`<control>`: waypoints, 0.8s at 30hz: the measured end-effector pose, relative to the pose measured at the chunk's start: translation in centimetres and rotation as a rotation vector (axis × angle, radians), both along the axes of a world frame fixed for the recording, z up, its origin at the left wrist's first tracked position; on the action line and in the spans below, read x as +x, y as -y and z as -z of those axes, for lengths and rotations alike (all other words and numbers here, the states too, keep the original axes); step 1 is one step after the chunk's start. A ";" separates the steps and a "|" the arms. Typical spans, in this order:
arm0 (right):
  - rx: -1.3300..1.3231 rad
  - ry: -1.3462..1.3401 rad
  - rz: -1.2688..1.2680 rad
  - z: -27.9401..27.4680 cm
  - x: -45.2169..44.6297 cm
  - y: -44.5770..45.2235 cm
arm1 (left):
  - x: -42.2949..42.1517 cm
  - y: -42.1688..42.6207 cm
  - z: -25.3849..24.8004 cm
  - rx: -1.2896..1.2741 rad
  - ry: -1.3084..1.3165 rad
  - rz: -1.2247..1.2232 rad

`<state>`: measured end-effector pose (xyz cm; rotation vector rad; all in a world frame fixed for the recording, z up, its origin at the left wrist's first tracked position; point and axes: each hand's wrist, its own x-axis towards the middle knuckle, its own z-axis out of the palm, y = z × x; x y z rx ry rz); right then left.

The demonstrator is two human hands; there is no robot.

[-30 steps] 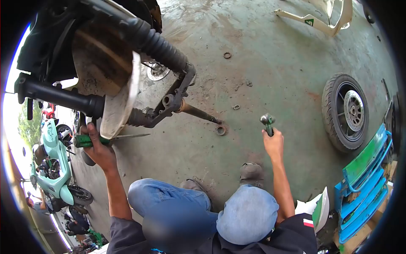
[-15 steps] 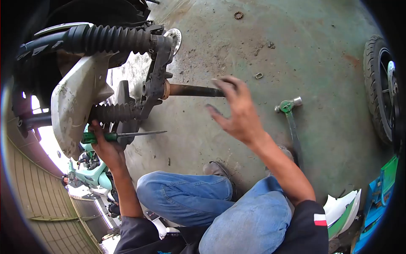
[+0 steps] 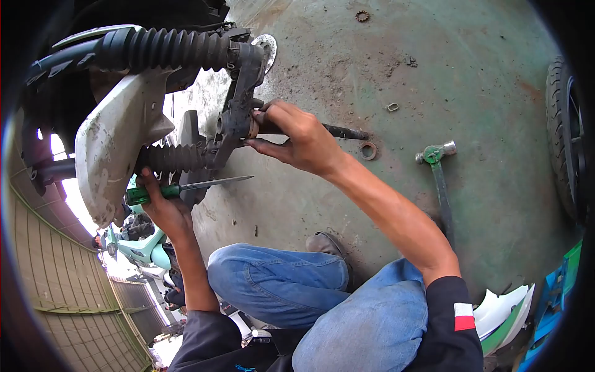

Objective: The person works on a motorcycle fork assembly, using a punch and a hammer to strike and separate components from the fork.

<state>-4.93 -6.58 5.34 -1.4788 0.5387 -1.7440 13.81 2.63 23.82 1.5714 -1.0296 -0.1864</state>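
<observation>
My left hand [image 3: 166,209] is wrapped round the green handle of a screwdriver [image 3: 217,183], its blade pointing right. It is held just below a ribbed rubber fork boot [image 3: 170,159]. My right hand [image 3: 304,139] reaches across to the fork clamp [image 3: 243,93] of a motorcycle front end lying sideways. Thumb and fingers close around a rusty ring [image 3: 253,126] at the base of the steering stem [image 3: 347,132]. The hand hides the stem's middle, while its dark end sticks out to the right. Near that end, a loose metal ring [image 3: 368,150] lies on the floor.
A ball-peen hammer [image 3: 438,180] lies on the floor at right. Further right stands a wheel with a tyre [image 3: 561,136]. A small metal link [image 3: 392,107] and a toothed ring [image 3: 362,16] lie farther off. A white fender [image 3: 114,146] is between the forks.
My right hand has moved left from the stem's free end to its base and closed on the ring there. My left hand still holds the screwdriver. The view has shifted slightly.
</observation>
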 end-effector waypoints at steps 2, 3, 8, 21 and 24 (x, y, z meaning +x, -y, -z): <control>0.089 0.023 -0.097 -0.3 -0.2 -0.1 | 0.0 -0.2 -0.1 -0.009 0.017 -0.013; 0.085 -0.011 -0.054 -0.5 -0.2 -0.3 | -0.2 -0.3 -0.4 -0.013 0.037 -0.027; 0.179 0.046 -0.088 -0.4 0.0 -0.9 | -4.7 -3.6 -3.8 -0.231 0.265 -0.177; 0.314 -0.188 -0.198 3.0 -1.4 -1.0 | -18.6 2.4 -10.3 -0.521 0.154 0.640; 0.295 -0.220 -0.161 2.9 -1.7 -1.1 | -17.2 4.1 -9.4 -0.362 0.191 0.702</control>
